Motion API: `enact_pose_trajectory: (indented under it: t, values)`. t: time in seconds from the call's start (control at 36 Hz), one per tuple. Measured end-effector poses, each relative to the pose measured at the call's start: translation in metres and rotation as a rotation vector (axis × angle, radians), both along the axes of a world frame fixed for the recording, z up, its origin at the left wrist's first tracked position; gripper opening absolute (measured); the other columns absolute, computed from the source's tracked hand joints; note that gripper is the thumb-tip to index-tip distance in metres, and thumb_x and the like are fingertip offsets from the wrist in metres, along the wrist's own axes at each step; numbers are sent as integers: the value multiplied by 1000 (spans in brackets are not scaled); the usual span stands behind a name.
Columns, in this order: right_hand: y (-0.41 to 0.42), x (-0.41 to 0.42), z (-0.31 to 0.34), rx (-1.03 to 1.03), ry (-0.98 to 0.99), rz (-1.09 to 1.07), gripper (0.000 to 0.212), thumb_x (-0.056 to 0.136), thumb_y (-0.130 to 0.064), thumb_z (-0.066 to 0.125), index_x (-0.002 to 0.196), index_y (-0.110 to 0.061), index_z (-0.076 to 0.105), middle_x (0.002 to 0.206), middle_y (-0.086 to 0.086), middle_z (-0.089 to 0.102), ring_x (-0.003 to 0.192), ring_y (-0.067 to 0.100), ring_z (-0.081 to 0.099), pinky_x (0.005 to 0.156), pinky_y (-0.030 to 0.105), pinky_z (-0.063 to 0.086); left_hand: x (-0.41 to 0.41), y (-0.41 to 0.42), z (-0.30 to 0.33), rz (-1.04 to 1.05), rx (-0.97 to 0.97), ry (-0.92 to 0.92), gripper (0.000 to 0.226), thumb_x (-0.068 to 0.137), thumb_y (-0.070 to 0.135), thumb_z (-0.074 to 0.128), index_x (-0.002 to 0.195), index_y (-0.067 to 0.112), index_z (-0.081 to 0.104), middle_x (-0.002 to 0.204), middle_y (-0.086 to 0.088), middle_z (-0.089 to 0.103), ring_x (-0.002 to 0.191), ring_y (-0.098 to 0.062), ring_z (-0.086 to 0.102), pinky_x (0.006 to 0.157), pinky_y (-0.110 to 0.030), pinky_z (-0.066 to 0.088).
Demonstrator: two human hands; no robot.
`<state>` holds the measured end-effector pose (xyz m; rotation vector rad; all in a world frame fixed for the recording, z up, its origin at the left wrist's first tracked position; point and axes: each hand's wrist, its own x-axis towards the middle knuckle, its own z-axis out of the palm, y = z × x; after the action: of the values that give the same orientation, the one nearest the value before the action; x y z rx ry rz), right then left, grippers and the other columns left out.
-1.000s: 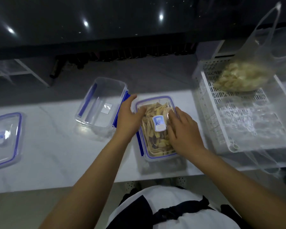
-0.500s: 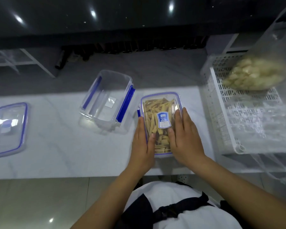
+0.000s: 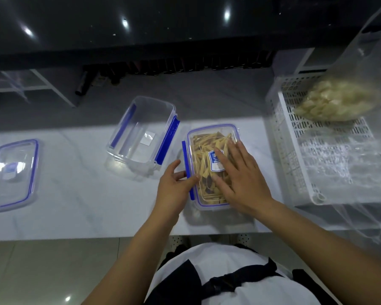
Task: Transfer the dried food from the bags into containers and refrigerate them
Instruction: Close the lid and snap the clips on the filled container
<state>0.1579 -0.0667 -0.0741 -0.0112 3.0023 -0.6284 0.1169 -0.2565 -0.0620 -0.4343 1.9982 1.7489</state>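
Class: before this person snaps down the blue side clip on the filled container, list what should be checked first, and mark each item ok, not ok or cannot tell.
1. Lid seated on filled container: ok, it looks flat.
2. Right hand pressing the lid: ok, palm flat.
3. Left hand at the blue side clip: ok, fingers touch it.
4. Clip latched: not ok, it stands out.
5. Far-side clip: cannot tell, hidden.
6. Empty container clear of the work: ok, apart.

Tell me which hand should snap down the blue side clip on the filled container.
Left. The left hand already touches the blue clip, while the right hand lies flat on the lid, holding it down.
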Motion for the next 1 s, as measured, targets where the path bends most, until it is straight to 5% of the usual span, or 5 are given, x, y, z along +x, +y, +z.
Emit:
enact_pose_trajectory:
  t: [0.22,0.42,0.58,0.75,1.0]
  values:
    - [1,0,-4,-96,41,-27,67,97,-55,32,158,-32,20,169,2,2,154,15,-13,125,40,5,4,8,8,-175,-245,187,35,95,35,66,129,32,62,108,6,74,94,-12,73,82,-44,62]
    - [3,-1,2,-216,9,-30,59,99,-42,32,156,-31,23,168,1,5,152,12,-14,123,37,1,9,18,8,-309,-521,361,47,98,44,57,140,29,46,131,4,60,108,-12,61,77,-23,54]
    - [12,-1,14,-720,44,-284,58,100,-16,46,151,-39,31,162,-12,24,152,7,12,125,36,18,3,38,21,-717,-760,742,79,94,48,55,157,33,11,168,-1,0,154,-29,-6,124,-50,6]
    - [40,-19,27,-1096,-448,-837,94,82,-10,79,156,-29,24,150,11,46,108,30,62,71,39,54,-7,59,11,-1042,-912,572,104,83,78,50,158,35,-7,166,-5,-22,150,-33,-24,115,-44,-20]
    - [46,-23,38,-882,-413,-752,23,79,-14,82,101,-13,75,87,3,77,78,20,73,51,27,56,-8,59,2,-1065,-980,595,103,81,83,41,156,39,-15,166,-4,-22,151,-33,-21,119,-48,-14]
